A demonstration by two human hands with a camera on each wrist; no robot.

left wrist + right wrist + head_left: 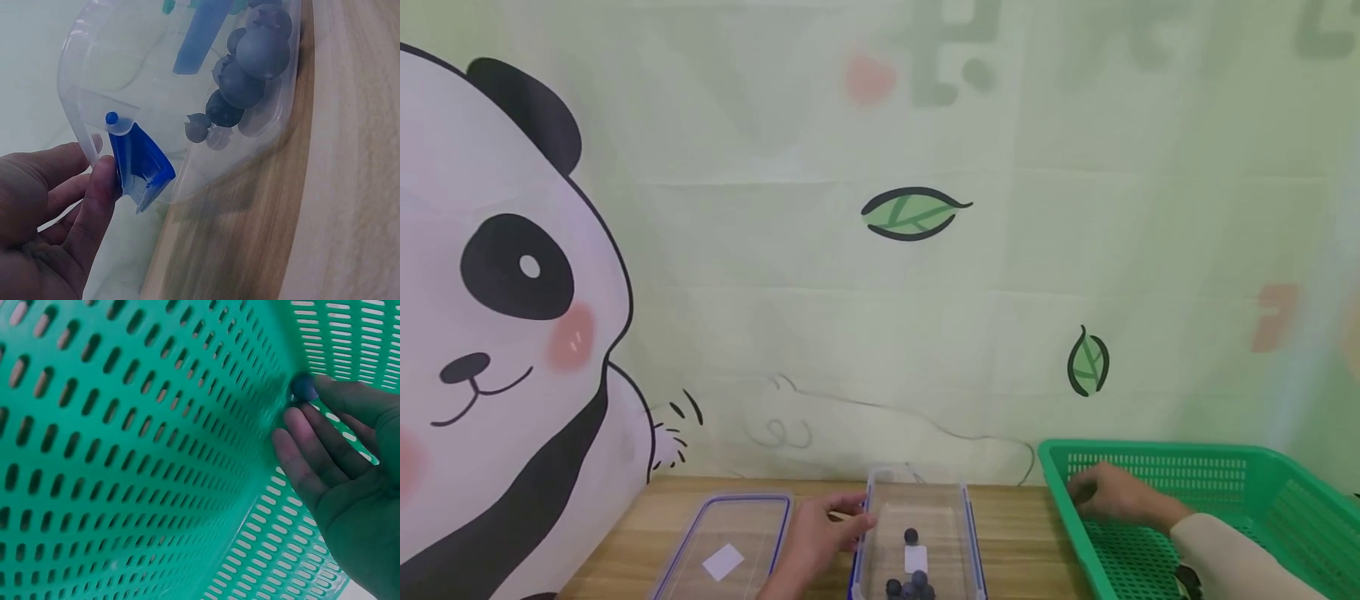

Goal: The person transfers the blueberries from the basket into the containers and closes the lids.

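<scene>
My left hand [820, 533] holds the rim of a clear plastic container [951, 508] near its far left corner, with the thumb outside and fingertips over the edge in the left wrist view. Beside the thumb, a blue clip flap [144, 162] hangs unfastened. Several blueberries [262, 51] lie inside the container, and a single one [911, 537] sits farther back. Over in the green basket [1150, 452], my right hand [350, 450] pinches a blueberry [304, 387] between thumb and fingers, close to the corner of the perforated wall.
A clear lid [752, 533] with a blue seal lies on the wooden table [1015, 533] left of the container. Behind the table hangs a pale green cloth [775, 333] printed with a panda and leaves. High walls surround the right hand inside the basket.
</scene>
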